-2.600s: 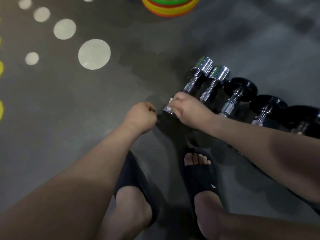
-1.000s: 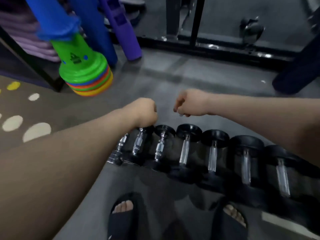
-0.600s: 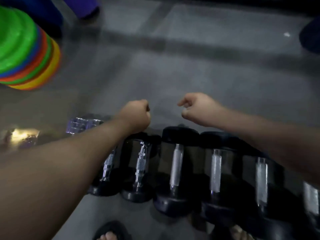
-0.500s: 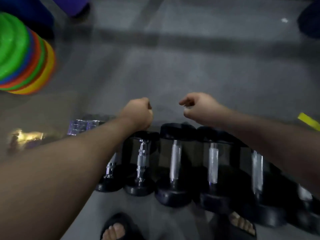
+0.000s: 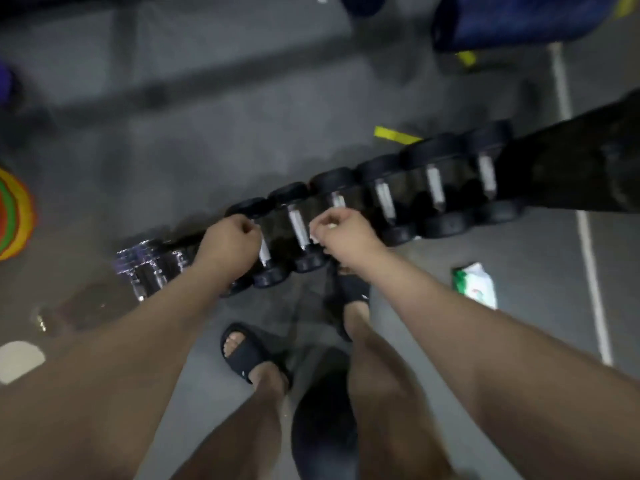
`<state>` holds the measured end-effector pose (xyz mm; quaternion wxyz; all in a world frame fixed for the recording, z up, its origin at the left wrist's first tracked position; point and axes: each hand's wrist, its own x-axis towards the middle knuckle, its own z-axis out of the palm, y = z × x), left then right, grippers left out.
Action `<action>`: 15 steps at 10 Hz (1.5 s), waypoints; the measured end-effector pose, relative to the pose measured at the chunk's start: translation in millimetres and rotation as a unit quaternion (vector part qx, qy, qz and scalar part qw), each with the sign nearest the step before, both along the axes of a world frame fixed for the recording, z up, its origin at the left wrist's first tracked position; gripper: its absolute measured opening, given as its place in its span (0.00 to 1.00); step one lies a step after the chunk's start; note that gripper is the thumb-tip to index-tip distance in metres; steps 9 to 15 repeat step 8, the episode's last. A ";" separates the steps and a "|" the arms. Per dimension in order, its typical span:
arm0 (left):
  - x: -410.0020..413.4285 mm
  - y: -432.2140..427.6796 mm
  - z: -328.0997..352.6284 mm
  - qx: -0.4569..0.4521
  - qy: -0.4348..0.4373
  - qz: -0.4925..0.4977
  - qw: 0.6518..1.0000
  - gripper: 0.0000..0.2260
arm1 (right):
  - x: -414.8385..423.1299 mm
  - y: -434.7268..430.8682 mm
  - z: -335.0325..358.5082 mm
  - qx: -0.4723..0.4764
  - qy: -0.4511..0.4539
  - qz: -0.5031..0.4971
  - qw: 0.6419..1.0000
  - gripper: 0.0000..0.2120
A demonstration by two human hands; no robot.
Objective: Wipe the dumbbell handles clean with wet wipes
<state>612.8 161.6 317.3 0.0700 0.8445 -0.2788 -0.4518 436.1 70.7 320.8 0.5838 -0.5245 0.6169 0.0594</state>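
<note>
Grey blur all over: right hand (image 5: 343,235) pinches a pale scrap (image 5: 330,226), left hand (image 5: 230,239) balled beside it, palm hidden, dumbbells (image 5: 433,184) beneath on the floor (image 5: 207,150).

Black dumbbells (image 5: 384,199) rowed on floor; wipes pack (image 5: 475,284) apart.

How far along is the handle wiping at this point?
Done: cannot tell; no handle looks visibly cleaner. In hand: right hand pinches a wet wipe at a mid-row dumbbell handle; left hand fisted beside it. Left: likely the handles further right.
</note>
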 end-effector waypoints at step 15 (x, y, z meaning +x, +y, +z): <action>-479.2 -295.2 205.2 -0.059 0.085 -0.293 0.950 0.07 | -540.8 -244.4 118.8 -0.099 0.049 -0.473 0.874 0.23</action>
